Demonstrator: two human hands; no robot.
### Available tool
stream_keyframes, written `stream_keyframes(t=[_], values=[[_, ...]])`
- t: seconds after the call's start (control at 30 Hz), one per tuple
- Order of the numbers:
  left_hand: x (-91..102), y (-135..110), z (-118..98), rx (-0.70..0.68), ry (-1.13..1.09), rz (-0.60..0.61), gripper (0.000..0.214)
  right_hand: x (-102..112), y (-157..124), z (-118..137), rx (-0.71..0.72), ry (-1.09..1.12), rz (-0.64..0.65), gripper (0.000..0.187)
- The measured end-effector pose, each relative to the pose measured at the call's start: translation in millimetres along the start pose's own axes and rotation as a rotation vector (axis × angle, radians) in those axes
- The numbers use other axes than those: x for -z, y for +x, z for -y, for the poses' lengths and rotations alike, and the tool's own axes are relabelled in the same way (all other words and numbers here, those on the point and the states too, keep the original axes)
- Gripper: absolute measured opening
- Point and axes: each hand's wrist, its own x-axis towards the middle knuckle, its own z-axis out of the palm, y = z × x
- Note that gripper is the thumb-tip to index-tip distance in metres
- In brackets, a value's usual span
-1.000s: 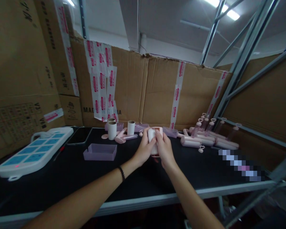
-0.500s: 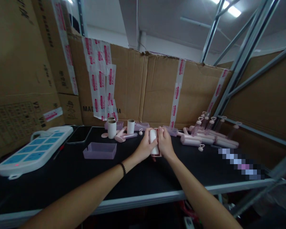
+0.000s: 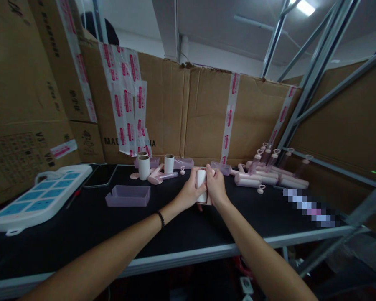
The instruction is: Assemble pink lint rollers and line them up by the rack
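Note:
Between my hands, just above the black tabletop, is a white rounded piece (image 3: 201,180) with a pink rim at its lower end; its exact kind I cannot make out. My left hand (image 3: 190,192) is closed around its left side, thumb across the front. From the right, my right hand (image 3: 216,186) grips the same piece, its fingers hiding the upper part. A small pale heart-topped piece (image 3: 182,170) lies just left of my hands. Beyond them is a translucent purple tray (image 3: 221,168).
White tubes (image 3: 144,169) stand by pink parts (image 3: 155,179) at the back. A purple tray (image 3: 128,196) sits at left, near a power strip (image 3: 40,198) and a phone (image 3: 100,175). Pink cylinders (image 3: 247,180) and heart-topped tubes lie at right. Cardboard (image 3: 207,117) walls the back.
The whole view has shifted slightly. My fingers have moved a little on the white piece, the right hand covering more of its upper right side. Both hands keep hold of it.

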Motion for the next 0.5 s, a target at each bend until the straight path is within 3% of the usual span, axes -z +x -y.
stream_keyframes(t=[0.2,0.33,0.5], values=[[-0.5,1,-6,0.004,0.028,-0.048,0.066,1,3,7,0.043,0.044,0.011,0.048],[2.4,3,-7,-0.020,0.126,-0.010,0.081,2,0,11,0.070,0.137,0.057,0.045],[9.3,0,-13,-0.155,0.244,0.032,0.087,1,-12,20,0.169,0.306,0.137,0.035]])
